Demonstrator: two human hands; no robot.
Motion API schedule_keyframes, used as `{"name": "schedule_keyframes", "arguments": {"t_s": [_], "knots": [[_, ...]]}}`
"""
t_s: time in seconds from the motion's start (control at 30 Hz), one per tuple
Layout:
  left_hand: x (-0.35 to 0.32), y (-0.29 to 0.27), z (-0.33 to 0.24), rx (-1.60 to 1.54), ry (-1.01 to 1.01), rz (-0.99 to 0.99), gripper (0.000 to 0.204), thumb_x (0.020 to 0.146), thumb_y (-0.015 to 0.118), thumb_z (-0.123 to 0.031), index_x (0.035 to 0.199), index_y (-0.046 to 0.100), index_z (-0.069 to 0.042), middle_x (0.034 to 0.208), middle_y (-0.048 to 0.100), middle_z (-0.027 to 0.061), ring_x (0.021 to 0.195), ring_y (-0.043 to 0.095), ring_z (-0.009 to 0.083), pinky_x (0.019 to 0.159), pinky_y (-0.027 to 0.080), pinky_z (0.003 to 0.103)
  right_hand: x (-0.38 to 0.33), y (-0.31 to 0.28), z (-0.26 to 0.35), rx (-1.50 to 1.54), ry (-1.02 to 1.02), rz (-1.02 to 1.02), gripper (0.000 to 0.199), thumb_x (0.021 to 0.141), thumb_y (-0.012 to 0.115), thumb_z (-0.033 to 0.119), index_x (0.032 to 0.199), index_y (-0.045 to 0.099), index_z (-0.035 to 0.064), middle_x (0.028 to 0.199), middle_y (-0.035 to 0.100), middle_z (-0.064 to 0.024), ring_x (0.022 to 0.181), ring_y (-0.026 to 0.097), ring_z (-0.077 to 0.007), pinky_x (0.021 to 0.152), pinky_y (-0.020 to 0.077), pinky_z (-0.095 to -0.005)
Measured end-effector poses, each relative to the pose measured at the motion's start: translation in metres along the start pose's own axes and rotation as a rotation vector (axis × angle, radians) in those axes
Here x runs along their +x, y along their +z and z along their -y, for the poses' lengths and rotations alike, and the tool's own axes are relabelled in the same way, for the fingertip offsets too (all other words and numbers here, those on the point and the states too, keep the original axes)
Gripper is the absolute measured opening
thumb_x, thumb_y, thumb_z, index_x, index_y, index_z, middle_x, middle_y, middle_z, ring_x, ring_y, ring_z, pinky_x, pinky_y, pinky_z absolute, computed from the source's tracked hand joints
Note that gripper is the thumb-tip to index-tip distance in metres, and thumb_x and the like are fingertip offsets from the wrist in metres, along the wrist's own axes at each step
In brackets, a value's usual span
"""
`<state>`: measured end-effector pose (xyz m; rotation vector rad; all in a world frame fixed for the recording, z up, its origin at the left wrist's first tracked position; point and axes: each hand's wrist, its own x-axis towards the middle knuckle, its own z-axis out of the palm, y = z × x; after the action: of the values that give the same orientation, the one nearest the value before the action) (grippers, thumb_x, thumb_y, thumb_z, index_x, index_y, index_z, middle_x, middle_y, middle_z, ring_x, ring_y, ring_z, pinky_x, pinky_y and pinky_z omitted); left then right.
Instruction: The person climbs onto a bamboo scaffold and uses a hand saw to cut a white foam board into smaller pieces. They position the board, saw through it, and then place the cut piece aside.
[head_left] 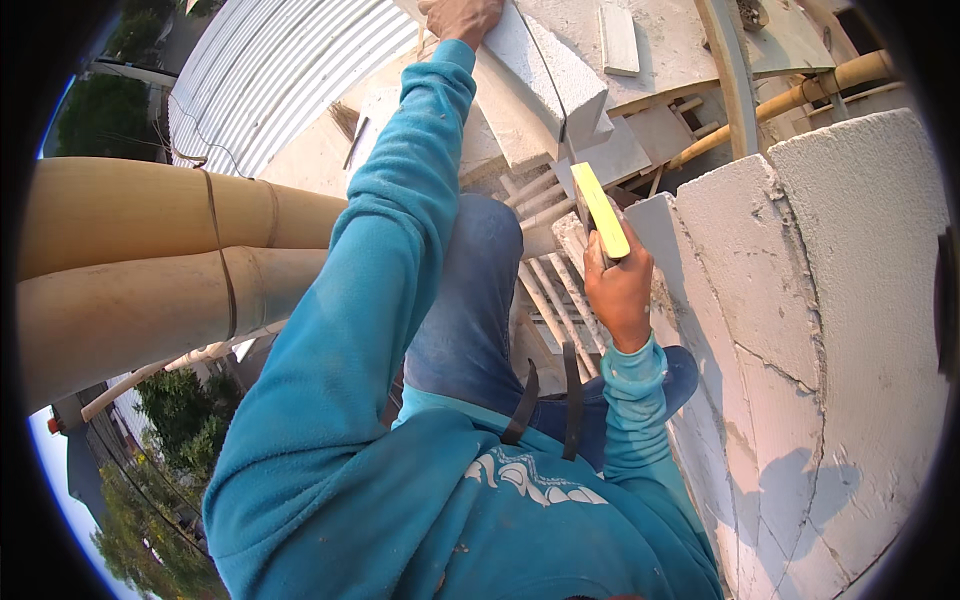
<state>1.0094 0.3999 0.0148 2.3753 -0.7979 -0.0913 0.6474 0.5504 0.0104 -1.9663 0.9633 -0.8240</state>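
Head cam here: right hand (620, 290) is wrapped tight around the yellow handle (600, 210) of a hand saw, which sits just off the near end of a pale, white-looking block (578, 88). Dark line runs along that block, can't tell how much is blade and how much is cut. Left hand (462, 18) is up by the block's far left side, partly cropped, so can't tell if it's gripping or just pressing. Bamboo poles (130, 220) left, cracked block wall (860, 220) right
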Motion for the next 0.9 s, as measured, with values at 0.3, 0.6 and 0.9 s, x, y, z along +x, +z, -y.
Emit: {"name": "schedule_keyframes", "arguments": {"t_s": [0.3,0.6,0.9], "knots": [[-0.005,0.004,0.003,-0.009,-0.014,0.034,0.119,0.076,0.064,-0.069,0.151,0.02,0.011,0.137,0.038,0.0427,0.125,0.047,0.0557,0.106,0.042,0.047,-0.144,-0.053,0.035,0.077,0.226,0.074,0.056,0.086,0.055,0.002,0.14,0.046,-0.0084,0.118,0.067,-0.0262,0.1,0.071,-0.0285,0.087,0.0549,-0.0351],[-0.016,0.003,-0.001,-0.094,-0.073,0.042,0.118,0.075,0.064,-0.07,0.152,0.021,0.01,0.138,0.038,0.0431,0.126,0.046,0.0555,0.106,0.042,0.047,0.024,-0.001,0.014,-0.042,0.153,0.144,0.041,0.09,0.062,0.009,0.13,0.055,0.0002,0.098,0.068,-0.0295,0.098,0.065,-0.0468,0.077,0.0545,-0.0462],[-0.012,0.002,-0.008,-0.068,-0.102,0.034,0.118,0.077,0.064,-0.067,0.153,0.015,0.009,0.146,0.028,0.0443,0.133,0.042,0.0516,0.11,0.038,0.046,0.016,0.004,0.024,0.022,0.066,-0.017,0.053,0.098,0.059,0.035,0.138,0.049,0.0019,0.101,0.068,-0.0272,0.09,0.068,-0.0436,0.073,0.0553,-0.0453]]}}
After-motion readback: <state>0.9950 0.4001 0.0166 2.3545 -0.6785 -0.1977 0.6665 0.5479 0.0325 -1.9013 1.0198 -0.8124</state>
